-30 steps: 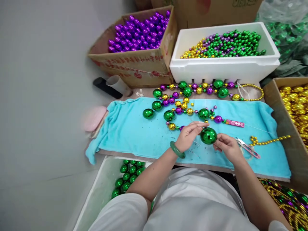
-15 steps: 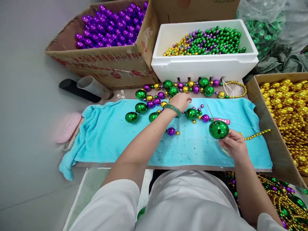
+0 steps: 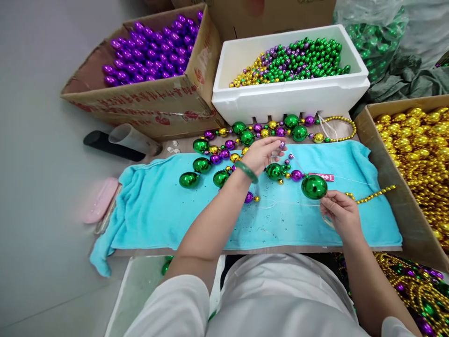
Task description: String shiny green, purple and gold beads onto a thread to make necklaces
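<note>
My left hand (image 3: 263, 153), with a green bangle (image 3: 246, 172) on its wrist, pinches a small purple bead (image 3: 282, 145) between the fingertips. In my right hand (image 3: 341, 213) is a large shiny green bead (image 3: 314, 186), held over the towel. A thin needle (image 3: 298, 164) sticks up from it to the upper left, its tip close to a small purple bead (image 3: 291, 156); whether they touch I cannot tell. Strung green, purple and gold beads lie around my left forearm, among them a big green bead (image 3: 274, 171). White thread (image 3: 298, 203) crosses the turquoise towel (image 3: 175, 215).
Behind the towel stand a carton of purple beads (image 3: 140, 100) and a white foam box (image 3: 291, 98) of small mixed beads. A carton of gold beads (image 3: 389, 164) borders the right. A clear cup (image 3: 121, 135) and a pink case (image 3: 101, 200) are at left.
My left hand has lifted slightly from the loose beads, and a small purple bead now shows in its fingers. The green bead and needle in my right hand have tilted left. The view has shifted a little.
</note>
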### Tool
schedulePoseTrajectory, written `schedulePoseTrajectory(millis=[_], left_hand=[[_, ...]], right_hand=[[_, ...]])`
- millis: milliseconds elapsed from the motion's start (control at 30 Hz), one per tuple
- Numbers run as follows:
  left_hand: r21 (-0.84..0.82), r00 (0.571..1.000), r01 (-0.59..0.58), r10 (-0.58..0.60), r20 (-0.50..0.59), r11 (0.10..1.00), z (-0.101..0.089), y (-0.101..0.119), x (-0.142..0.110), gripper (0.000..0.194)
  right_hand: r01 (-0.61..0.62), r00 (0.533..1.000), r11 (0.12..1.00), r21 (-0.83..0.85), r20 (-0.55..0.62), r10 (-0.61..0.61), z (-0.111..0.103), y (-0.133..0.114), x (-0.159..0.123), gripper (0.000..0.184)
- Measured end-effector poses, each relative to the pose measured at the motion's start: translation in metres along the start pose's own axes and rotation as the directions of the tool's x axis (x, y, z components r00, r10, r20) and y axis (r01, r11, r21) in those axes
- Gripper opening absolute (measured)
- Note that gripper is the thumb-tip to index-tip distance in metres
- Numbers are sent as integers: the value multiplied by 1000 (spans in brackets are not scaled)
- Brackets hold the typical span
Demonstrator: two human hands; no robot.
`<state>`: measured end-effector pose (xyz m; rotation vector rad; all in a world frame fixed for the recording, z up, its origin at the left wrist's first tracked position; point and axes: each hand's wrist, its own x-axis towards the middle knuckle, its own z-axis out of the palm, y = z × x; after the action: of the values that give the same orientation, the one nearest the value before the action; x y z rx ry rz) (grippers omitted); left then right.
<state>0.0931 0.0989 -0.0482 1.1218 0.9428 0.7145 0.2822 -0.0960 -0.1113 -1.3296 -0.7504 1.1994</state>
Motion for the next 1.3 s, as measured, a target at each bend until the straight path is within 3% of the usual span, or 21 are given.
schedulePoseTrajectory(millis=[67, 133, 367, 967, 1167, 1300], left_hand=[[-273, 998, 66, -57, 40, 960, -3, 0, -26, 19], [-392, 996, 94, -83, 44, 915, -5, -2, -46, 18], [-480, 997, 56, -71, -13, 875, -11, -9, -70, 18], [-452, 991, -96, 41, -130, 887, -20, -20, -82, 27], [-148, 927, -327, 286, -242, 933, -16, -25, -81, 52], [-183, 953, -285, 259, -155, 941, -7, -26, -88, 71]], right_hand=[[-4, 1000, 1000, -9, 27, 5, 3, 3, -1, 17], [2, 999, 1000, -19, 49, -1, 8, 3, -1, 16], [42, 995, 995, -85, 91, -35, 24, -6, -5, 15], [66, 990, 989, -129, 129, -49, 30, -6, -11, 13], [54, 994, 983, -176, 101, -36, 28, -8, -12, 13], [51, 992, 983, -174, 125, -30, 28, -7, -10, 15]])
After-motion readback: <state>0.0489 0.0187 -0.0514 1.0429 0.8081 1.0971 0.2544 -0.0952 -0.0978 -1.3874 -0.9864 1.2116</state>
